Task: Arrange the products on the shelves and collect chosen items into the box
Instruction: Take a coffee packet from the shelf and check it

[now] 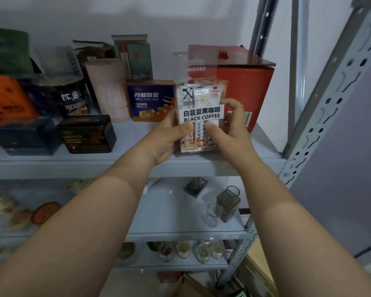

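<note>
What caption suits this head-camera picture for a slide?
Left hand and right hand hold a clear plastic pack of black coffee sachets at a grey metal shelf, near a red cardboard box.

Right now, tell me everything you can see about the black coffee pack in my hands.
The black coffee pack is a clear plastic bag of white stick sachets, with a white label printed BLACK COFFEE under Chinese characters and an X logo above. It is held upright, label facing the camera, its clear top empty. The left hand and right hand grip its sides, thumbs on the front, over the top shelf in front of a red carton.
</note>
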`<state>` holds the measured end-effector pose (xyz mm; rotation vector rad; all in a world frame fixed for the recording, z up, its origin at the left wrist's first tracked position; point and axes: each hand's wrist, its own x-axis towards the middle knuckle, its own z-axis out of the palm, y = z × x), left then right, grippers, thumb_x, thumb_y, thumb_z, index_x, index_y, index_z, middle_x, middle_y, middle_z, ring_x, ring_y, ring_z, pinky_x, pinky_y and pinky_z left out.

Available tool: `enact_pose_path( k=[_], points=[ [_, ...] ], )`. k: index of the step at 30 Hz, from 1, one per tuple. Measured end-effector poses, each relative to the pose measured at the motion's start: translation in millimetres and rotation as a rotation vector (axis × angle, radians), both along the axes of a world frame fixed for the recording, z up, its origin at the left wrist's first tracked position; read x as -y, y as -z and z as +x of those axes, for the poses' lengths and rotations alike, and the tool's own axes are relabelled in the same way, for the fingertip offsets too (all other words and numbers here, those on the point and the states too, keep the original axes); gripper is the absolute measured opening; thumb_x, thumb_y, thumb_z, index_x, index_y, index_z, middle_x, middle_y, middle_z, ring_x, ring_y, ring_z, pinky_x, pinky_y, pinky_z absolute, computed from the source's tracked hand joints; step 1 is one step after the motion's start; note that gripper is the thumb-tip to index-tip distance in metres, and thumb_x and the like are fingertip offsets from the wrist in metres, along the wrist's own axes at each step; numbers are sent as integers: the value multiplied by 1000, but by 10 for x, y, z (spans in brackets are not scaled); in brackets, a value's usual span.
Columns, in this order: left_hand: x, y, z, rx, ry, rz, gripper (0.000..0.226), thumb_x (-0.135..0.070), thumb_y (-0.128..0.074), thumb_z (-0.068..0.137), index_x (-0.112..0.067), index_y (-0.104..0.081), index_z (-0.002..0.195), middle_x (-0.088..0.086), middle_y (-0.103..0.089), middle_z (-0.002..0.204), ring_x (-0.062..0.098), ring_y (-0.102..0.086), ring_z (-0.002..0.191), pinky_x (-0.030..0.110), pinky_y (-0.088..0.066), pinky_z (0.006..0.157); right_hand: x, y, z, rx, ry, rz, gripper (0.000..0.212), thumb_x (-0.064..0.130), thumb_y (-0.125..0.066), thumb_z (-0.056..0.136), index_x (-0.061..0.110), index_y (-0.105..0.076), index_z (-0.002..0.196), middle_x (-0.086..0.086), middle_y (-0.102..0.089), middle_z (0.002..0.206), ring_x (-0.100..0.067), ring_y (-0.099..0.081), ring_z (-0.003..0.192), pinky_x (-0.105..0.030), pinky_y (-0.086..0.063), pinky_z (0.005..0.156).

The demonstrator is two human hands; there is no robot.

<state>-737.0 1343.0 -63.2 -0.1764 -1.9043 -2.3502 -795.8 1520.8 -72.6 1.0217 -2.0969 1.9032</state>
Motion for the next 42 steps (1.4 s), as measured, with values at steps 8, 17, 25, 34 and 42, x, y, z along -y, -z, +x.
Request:
enact_pose_path(
  k=[8, 17, 25, 34, 42],
  points=[
    [-89, -60, 592, 24, -251, -174, 55, -34, -80, 79, -30, -57, 128, -2, -73, 123, 20, -69, 116, 47, -52, 103, 13, -47, 257, 84, -104, 48, 63, 39, -74, 88, 21, -49, 142, -15, -69, 119, -25, -72, 104, -52, -60, 89],
    [181, 475, 1938, 220, -428, -188, 18, -31, -53, 103, -26, -56, 120, -23, -76, 92, 1, -74, 85, 14, -56, 65, 410, 473, 1297, 330, -384, 85, 36, 39, -62, 88, 33, -58, 124, 11, -75, 106, -14, -74, 98, -37, -63, 77],
    [564, 992, 2850, 349, -640, -64, 47, -34, -67, 97, -26, -49, 140, -3, -70, 128, 19, -67, 119, 37, -58, 93, 1169, 1101, 1873, 516, -588, 204, 51, 44, -66, 86, 24, -57, 131, 15, -73, 118, -8, -69, 112, -34, -57, 93],
    [1253, 1325, 3742, 437, -873, 106, 46, -32, -68, 88, -25, -57, 132, 11, -71, 126, 34, -68, 116, 62, -52, 99, 2036, 1422, 2661, 645, -802, 346, 51, 48, -69, 84, 34, -57, 132, -1, -71, 123, -23, -69, 115, -58, -57, 94],
    [2157, 1399, 5048, 431, -1113, 116, 65, -29, -72, 90, -29, -40, 147, 8, -68, 131, 28, -70, 113, 54, -57, 95, 3393, 1315, 3810, 505, -950, 397, 71, 28, -67, 90, 57, -31, 144, -10, -69, 122, -23, -72, 107, -46, -60, 89]
  ],
)
